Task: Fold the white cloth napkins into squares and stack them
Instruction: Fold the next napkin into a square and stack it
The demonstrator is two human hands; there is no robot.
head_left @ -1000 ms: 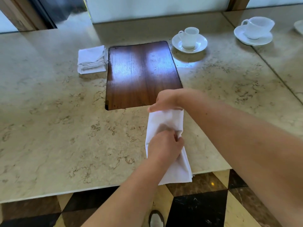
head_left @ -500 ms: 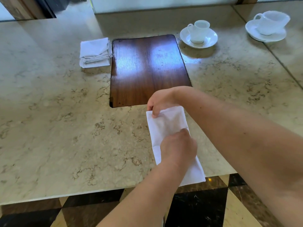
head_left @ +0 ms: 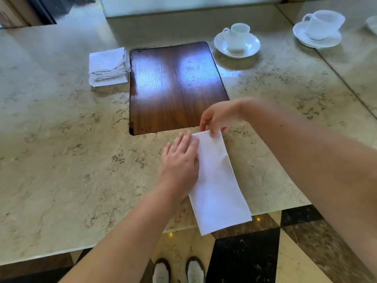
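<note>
A white cloth napkin (head_left: 217,180), folded into a long strip, lies on the marble counter (head_left: 61,160) with its near end hanging over the front edge. My left hand (head_left: 179,162) lies flat with straight fingers on the strip's left edge near the far end. My right hand (head_left: 216,119) pinches the far end of the strip. A stack of folded white napkins (head_left: 108,67) sits at the far left, beside the wooden inset.
A dark wooden panel (head_left: 175,86) is set into the counter just beyond my hands. Two white cups on saucers stand at the back right, one (head_left: 237,40) nearer and one (head_left: 320,27) farther. The counter's front edge runs under the napkin; tiled floor lies below.
My left hand has let go of the strip's middle and now lies flat on its left edge. The strip lies flatter and straighter on the counter. My right hand still holds the far end.
</note>
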